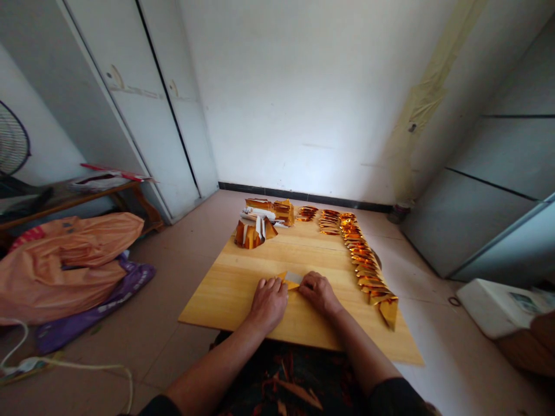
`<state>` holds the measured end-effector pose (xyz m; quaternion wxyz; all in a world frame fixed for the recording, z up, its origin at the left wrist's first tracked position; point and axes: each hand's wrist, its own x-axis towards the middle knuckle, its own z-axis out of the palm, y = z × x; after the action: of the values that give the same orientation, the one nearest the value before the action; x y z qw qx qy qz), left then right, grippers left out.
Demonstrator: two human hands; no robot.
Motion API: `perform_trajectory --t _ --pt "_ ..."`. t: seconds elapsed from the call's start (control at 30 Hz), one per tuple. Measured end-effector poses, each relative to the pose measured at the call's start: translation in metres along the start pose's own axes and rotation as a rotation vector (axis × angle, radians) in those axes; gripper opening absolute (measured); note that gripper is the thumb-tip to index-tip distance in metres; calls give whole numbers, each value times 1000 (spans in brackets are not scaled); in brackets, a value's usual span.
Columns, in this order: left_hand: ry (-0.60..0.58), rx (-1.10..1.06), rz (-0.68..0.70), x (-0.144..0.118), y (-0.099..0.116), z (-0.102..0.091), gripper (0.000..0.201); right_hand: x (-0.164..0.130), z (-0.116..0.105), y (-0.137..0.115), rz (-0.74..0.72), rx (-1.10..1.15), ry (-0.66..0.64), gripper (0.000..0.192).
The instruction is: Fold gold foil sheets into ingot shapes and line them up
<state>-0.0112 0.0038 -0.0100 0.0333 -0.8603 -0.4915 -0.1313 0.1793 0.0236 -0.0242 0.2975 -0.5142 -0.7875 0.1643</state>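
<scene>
A partly folded sheet of gold foil paper (293, 281), with a pale grey face showing, lies on the wooden board (243, 289) near its front edge. My left hand (269, 300) rests on the sheet's left end, fingers closed and pressed down on it. At the right end, my right hand (319, 290) grips the paper's edge between curled fingers. Parts of the sheet are hidden under both hands. Along the board's right side runs a long row of folded gold foil pieces (362, 260), overlapping one another.
Gold and white paper stacks (252, 234) stand at the board's back left, beside a white roll (259, 214). More folded foil (307, 213) lies along the back. Orange and purple bags (73, 260) and a white cord (87, 365) are on the floor left; a white box (489, 306) stands right.
</scene>
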Motion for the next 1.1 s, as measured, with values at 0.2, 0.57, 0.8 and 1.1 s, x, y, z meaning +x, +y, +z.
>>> perform_trajectory --t 0.2,0.57,0.8,1.1 --pt "-10 49 18 -7 -1 5 25 11 -7 -5 111 -92 -149 13" --pt "-114 81 46 -9 -3 5 27 21 -1 -18 227 -437 -220 23" --pt "-139 75 49 -9 -4 3 28 22 4 -18 263 -449 -207 20" --pt "-143 67 11 -8 2 4 38 20 7 -16 263 -420 -162 15"
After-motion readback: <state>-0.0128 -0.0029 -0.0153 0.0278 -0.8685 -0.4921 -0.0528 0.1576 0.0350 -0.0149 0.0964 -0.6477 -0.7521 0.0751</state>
